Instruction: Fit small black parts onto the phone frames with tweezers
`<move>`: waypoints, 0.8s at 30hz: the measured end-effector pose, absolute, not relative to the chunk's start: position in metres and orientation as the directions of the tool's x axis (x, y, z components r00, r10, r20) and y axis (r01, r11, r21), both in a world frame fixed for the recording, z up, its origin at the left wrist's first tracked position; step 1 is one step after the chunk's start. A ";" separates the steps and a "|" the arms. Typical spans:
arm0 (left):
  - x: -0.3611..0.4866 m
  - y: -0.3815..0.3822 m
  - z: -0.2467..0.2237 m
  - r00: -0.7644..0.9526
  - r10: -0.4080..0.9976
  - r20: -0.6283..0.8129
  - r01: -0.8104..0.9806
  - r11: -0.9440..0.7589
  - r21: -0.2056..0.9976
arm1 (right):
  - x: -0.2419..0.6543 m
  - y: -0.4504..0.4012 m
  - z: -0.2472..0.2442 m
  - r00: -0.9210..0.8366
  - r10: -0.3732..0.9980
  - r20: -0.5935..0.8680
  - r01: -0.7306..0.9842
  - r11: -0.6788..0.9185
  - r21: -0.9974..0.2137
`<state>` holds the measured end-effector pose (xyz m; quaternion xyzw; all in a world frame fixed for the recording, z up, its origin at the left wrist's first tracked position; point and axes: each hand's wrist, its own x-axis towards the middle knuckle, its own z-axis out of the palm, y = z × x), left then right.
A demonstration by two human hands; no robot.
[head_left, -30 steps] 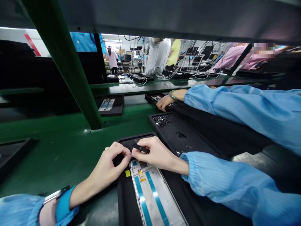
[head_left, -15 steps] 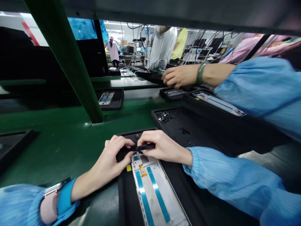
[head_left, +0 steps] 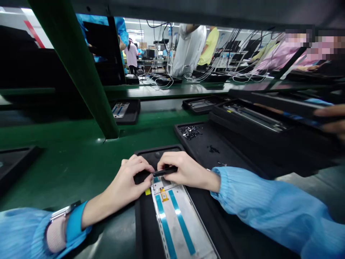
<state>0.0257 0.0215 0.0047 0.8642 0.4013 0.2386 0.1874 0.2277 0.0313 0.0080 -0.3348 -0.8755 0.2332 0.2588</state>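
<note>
A silver phone frame (head_left: 185,219) with two blue strips and an orange flex cable (head_left: 164,194) lies in a black tray (head_left: 145,216). My left hand (head_left: 134,176) has its thumb and forefinger closed around the frame's upper left corner. In my right hand (head_left: 183,167) are black tweezers (head_left: 165,171), held low over the frame's top end, their tip close to my left fingertips. What lies at the tip is too small to make out. A yellow tab (head_left: 148,191) sticks out beside my left thumb.
Right of my tray is another black tray (head_left: 229,147) with a heap of small dark parts (head_left: 190,132). Beyond it stand stacked trays with phone frames (head_left: 254,117). A green post (head_left: 81,72) slants down at the left. A co-worker's blurred hand (head_left: 334,120) is at the far right.
The co-worker's arm has drawn back to the right, and a dark tray now shows near that hand. My hands have barely moved; the tweezers sit slightly differently at the frame's top.
</note>
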 end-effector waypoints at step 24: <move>0.024 0.025 0.008 0.730 0.593 0.341 0.535 -0.806 0.254 | 0.226 0.047 0.014 -0.555 0.830 0.055 0.545 0.413 -0.729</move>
